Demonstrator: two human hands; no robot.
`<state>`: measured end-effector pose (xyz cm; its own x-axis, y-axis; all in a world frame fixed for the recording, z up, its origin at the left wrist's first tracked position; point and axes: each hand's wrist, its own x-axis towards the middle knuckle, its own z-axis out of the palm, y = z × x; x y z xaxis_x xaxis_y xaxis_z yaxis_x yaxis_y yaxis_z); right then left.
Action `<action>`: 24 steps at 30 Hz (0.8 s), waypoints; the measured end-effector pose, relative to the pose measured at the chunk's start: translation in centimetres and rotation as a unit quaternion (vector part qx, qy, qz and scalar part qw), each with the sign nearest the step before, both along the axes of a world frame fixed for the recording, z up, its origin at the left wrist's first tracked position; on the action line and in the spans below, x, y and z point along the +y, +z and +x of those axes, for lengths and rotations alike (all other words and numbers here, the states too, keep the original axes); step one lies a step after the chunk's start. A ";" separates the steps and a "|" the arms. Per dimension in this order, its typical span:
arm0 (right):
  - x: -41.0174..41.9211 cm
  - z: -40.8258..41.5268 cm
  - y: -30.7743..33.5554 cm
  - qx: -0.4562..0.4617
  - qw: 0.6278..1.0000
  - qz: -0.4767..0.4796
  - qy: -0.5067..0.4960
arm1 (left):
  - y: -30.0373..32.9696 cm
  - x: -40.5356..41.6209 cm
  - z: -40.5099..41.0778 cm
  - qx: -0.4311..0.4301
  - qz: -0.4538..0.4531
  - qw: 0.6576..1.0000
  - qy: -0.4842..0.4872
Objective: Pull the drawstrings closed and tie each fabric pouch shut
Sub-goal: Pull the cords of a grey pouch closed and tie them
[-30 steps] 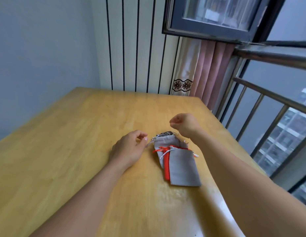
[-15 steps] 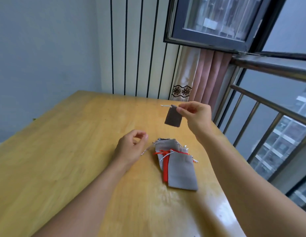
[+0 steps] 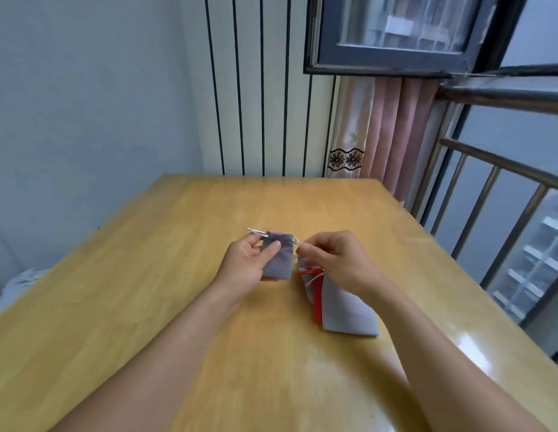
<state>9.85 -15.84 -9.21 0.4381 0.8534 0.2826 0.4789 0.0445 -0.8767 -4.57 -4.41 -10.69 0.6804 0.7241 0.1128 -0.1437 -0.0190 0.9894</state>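
Wooden bench (image 3: 165, 307) carries a small pile of pouches (image 3: 340, 304) toward its right edge, about midway along: a pale grey one lies on top, a red one shows beneath it, and white and red cords are splayed at their far ends. Just beyond and to the left of that pile, both hands work above the bench. A second ago they were at the pile; half a second ago the right hand alone had lifted a small dark grey pouch clear, dangling it toward the far right corner. Now that dark grey pouch (image 3: 279, 255) has come back toward the middle and passed into the left hand (image 3: 251, 263), whose grip is closed on it, thumb across the front of the fabric and fingers behind. The right hand (image 3: 333, 260) has its fingertips pinched together on the silvery drawstring (image 3: 295, 242) at the pouch's right top corner; a second loop of cord sticks out at the left top corner. My reading is that picking up is over and the cinching is about to start: the mouth looks flat and ungathered, and the pile's pouches seem yet to be tied.
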 end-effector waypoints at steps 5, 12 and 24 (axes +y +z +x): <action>-0.4 0.7 -0.5 -0.037 0.999 -0.028 0.011 | -1.5 0.5 0.1 -0.032 -0.068 0.997 0.016; -0.6 0.8 -0.5 0.012 0.999 -0.038 0.032 | -1.6 1.2 0.8 -0.055 -0.089 0.994 0.041; -0.4 1.2 -1.1 0.098 0.995 0.005 -0.007 | -0.6 2.0 0.6 -0.170 -0.318 0.925 0.118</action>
